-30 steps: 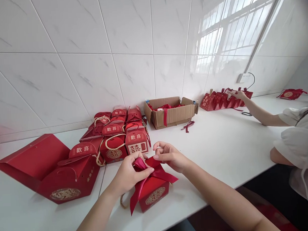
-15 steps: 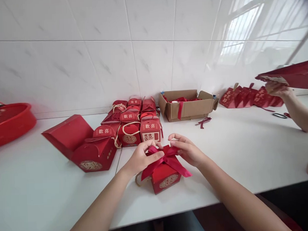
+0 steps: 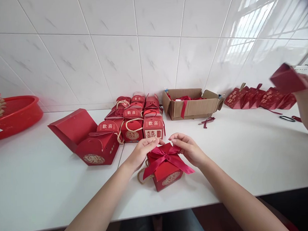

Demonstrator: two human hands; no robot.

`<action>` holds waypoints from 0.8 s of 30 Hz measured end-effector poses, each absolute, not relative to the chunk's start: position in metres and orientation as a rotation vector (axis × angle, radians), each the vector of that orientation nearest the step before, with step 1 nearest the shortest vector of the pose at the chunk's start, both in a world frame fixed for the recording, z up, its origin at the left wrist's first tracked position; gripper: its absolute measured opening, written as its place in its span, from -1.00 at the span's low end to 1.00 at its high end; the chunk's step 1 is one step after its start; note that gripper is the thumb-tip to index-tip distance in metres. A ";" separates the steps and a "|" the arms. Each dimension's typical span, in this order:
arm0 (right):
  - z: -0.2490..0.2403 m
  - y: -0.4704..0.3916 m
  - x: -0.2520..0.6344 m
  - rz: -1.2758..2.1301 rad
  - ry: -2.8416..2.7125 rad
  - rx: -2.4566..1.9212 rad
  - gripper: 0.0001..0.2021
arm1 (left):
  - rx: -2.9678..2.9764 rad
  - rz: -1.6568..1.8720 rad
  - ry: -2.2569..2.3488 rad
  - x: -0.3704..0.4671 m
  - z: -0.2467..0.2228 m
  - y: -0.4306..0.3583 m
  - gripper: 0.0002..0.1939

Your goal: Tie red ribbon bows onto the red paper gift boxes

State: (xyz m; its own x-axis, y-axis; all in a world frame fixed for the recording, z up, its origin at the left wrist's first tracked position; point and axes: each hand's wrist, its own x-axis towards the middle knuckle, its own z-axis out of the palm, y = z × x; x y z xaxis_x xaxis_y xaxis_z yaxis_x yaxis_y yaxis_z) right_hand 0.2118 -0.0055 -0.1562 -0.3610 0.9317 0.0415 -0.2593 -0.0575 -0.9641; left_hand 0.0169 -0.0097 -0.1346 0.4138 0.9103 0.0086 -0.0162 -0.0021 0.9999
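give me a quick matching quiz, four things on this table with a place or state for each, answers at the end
1. bow
2. cardboard box
3. basin
4. big red box

A. far left of the view
B. red lid raised
C. atop the small box
D. ribbon hanging over its front

Pairs: 1-C, 2-D, 3-A, 4-B

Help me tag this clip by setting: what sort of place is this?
Probably a gift-packing workroom: a bow-tied red gift box on a white worktable, more gift boxes grouped behind it, and an open cardboard box holding red ribbon.
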 end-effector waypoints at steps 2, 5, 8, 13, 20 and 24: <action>-0.158 -0.004 0.209 1.490 -1.328 -0.862 -0.72 | 1.325 0.884 0.848 0.018 -0.136 -0.009 -0.62; -0.160 0.000 0.211 1.189 -1.418 -0.973 -0.73 | 1.292 0.920 0.864 0.018 -0.141 -0.005 -0.57; -0.160 0.003 0.231 0.901 -1.596 -1.036 -0.79 | 1.231 0.964 0.871 0.018 -0.144 -0.001 -0.52; -0.161 -0.007 0.276 1.257 -2.291 -0.878 -0.11 | 1.198 0.961 0.838 0.023 -0.143 -0.006 -0.56; -0.178 -0.028 0.249 1.418 -2.165 -0.718 0.05 | 1.412 1.057 0.924 0.032 -0.154 -0.013 -0.64; -0.176 -0.050 0.257 1.287 -2.112 -0.799 0.01 | 1.419 1.109 0.815 0.036 -0.164 -0.012 -0.67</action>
State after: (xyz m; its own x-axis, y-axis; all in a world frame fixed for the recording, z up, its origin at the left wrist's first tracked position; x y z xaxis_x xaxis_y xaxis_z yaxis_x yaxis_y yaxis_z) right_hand 0.2573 -0.0502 -0.1762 -0.6810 0.7193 0.1371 0.2079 0.3695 -0.9057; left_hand 0.0362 -0.0124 -0.1640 0.3238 0.9283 0.1830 -0.1028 -0.1577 0.9821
